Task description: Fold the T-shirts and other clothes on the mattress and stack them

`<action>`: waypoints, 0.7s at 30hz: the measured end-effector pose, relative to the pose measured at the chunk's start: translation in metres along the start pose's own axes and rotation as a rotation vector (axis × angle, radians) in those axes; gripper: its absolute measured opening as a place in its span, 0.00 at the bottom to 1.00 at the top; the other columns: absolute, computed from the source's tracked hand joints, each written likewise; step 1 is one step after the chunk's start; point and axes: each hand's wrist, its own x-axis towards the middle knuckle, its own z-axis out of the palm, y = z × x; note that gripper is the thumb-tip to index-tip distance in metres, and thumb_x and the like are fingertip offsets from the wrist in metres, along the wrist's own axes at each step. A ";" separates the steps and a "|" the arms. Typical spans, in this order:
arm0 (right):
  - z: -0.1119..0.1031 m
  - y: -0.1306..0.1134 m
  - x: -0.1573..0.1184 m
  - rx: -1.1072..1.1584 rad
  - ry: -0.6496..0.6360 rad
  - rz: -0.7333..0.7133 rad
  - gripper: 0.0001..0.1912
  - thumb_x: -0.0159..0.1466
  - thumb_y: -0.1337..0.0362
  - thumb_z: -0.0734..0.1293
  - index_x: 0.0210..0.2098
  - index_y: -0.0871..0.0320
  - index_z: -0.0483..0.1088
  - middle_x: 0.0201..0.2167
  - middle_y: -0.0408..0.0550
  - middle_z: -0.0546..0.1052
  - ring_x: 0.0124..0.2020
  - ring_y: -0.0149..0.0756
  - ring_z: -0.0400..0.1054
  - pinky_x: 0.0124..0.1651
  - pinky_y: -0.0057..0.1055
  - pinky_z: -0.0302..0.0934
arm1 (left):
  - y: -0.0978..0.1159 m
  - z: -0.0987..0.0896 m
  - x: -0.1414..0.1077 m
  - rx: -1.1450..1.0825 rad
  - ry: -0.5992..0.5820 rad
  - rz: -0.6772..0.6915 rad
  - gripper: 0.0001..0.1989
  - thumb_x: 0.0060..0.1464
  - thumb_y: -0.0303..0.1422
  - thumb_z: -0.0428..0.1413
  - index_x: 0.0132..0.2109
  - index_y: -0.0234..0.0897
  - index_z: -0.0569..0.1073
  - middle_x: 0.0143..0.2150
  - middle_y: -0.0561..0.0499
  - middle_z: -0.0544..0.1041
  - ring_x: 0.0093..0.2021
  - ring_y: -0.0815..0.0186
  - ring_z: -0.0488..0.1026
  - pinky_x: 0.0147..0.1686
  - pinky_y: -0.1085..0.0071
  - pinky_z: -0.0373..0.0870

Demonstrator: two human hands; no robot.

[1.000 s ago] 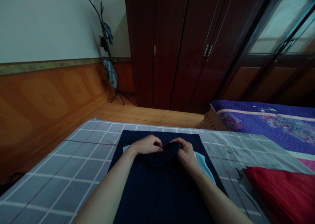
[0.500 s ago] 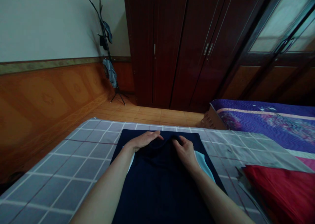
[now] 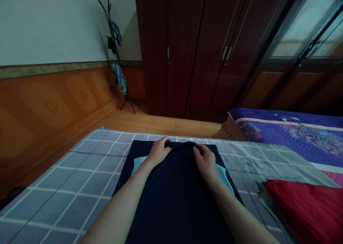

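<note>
A dark navy garment (image 3: 179,194) with light blue patches at both sides lies spread on the checked bed sheet in front of me. My left hand (image 3: 160,150) pinches its far edge, left of the middle. On the right, my right hand (image 3: 205,159) grips the same edge between thumb and fingers. Between the two hands the cloth is slightly raised in a curved, bunched fold. Navy cloth also shows flat beyond and outside both hands. Whether it is one piece or a layer underneath, I cannot tell.
A grey checked sheet (image 3: 88,176) covers the bed. Red folded cloth (image 3: 308,208) lies on a pile at the right. Beyond are a purple floral bed (image 3: 289,128), a dark wooden wardrobe (image 3: 184,58) and a coat stand (image 3: 114,40) with things hanging on it.
My left hand has closed on the garment's far edge after being loosely spread above it. My right hand has shifted slightly to the right and the cloth between is pulled straighter.
</note>
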 end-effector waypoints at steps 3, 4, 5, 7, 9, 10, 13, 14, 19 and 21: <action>-0.003 -0.001 -0.001 -0.116 0.060 -0.015 0.24 0.60 0.56 0.59 0.51 0.63 0.67 0.42 0.57 0.74 0.43 0.47 0.68 0.47 0.44 0.60 | -0.001 0.004 -0.003 0.092 0.074 -0.041 0.20 0.55 0.34 0.56 0.54 0.36 0.67 0.51 0.42 0.73 0.51 0.53 0.70 0.51 0.59 0.63; -0.004 -0.002 -0.002 -0.143 0.061 -0.029 0.23 0.59 0.57 0.60 0.50 0.62 0.68 0.43 0.57 0.74 0.45 0.49 0.66 0.49 0.45 0.59 | -0.002 0.004 -0.004 0.136 0.099 -0.049 0.21 0.55 0.35 0.55 0.56 0.36 0.65 0.52 0.41 0.72 0.51 0.53 0.69 0.51 0.59 0.63; -0.005 -0.004 -0.004 -0.173 0.055 -0.055 0.21 0.59 0.59 0.60 0.49 0.60 0.69 0.44 0.57 0.73 0.47 0.50 0.65 0.51 0.46 0.58 | -0.002 0.003 -0.006 0.191 0.128 -0.046 0.22 0.56 0.35 0.55 0.57 0.37 0.63 0.53 0.42 0.72 0.52 0.54 0.69 0.50 0.60 0.63; -0.005 -0.009 -0.008 -0.263 0.027 -0.153 0.19 0.59 0.62 0.60 0.47 0.59 0.71 0.48 0.58 0.71 0.51 0.51 0.62 0.53 0.46 0.57 | -0.002 0.001 -0.007 0.315 0.203 -0.007 0.21 0.58 0.34 0.54 0.57 0.37 0.62 0.52 0.43 0.71 0.52 0.57 0.68 0.48 0.64 0.65; -0.005 -0.015 -0.013 -0.384 -0.017 -0.302 0.19 0.60 0.65 0.58 0.49 0.60 0.70 0.54 0.58 0.68 0.54 0.50 0.59 0.54 0.46 0.56 | -0.001 -0.002 -0.008 0.411 0.268 0.066 0.14 0.60 0.34 0.51 0.53 0.38 0.66 0.49 0.46 0.72 0.50 0.60 0.69 0.46 0.68 0.65; -0.005 -0.017 -0.015 -0.445 -0.054 -0.379 0.20 0.61 0.65 0.57 0.50 0.60 0.70 0.56 0.57 0.66 0.56 0.50 0.57 0.55 0.45 0.56 | -0.001 -0.003 -0.008 0.433 0.277 0.102 0.11 0.61 0.35 0.51 0.49 0.38 0.68 0.47 0.47 0.73 0.48 0.61 0.69 0.45 0.69 0.65; -0.002 -0.018 -0.021 -0.586 -0.236 -0.496 0.21 0.64 0.63 0.57 0.54 0.61 0.67 0.61 0.55 0.62 0.61 0.49 0.52 0.59 0.45 0.52 | -0.003 -0.009 -0.008 0.475 0.164 0.162 0.09 0.58 0.40 0.54 0.41 0.39 0.70 0.41 0.49 0.74 0.44 0.62 0.71 0.41 0.70 0.65; -0.001 -0.017 -0.022 -0.624 -0.301 -0.497 0.22 0.65 0.62 0.57 0.56 0.61 0.66 0.61 0.55 0.62 0.62 0.49 0.52 0.60 0.46 0.51 | -0.005 -0.011 -0.008 0.488 0.107 0.160 0.11 0.55 0.41 0.56 0.40 0.39 0.70 0.41 0.49 0.74 0.43 0.61 0.71 0.40 0.69 0.65; 0.002 -0.011 -0.025 -0.717 -0.410 -0.454 0.26 0.67 0.59 0.54 0.61 0.63 0.60 0.63 0.56 0.58 0.64 0.51 0.49 0.62 0.50 0.45 | -0.015 -0.020 -0.010 0.498 0.027 0.085 0.23 0.49 0.47 0.59 0.47 0.37 0.69 0.43 0.47 0.74 0.45 0.58 0.71 0.41 0.67 0.66; 0.002 -0.013 -0.027 -0.730 -0.354 -0.451 0.26 0.66 0.60 0.55 0.61 0.63 0.59 0.63 0.57 0.57 0.64 0.51 0.48 0.63 0.51 0.43 | -0.014 -0.019 -0.011 0.492 0.065 0.121 0.25 0.51 0.47 0.58 0.51 0.37 0.68 0.48 0.46 0.73 0.49 0.58 0.69 0.47 0.66 0.65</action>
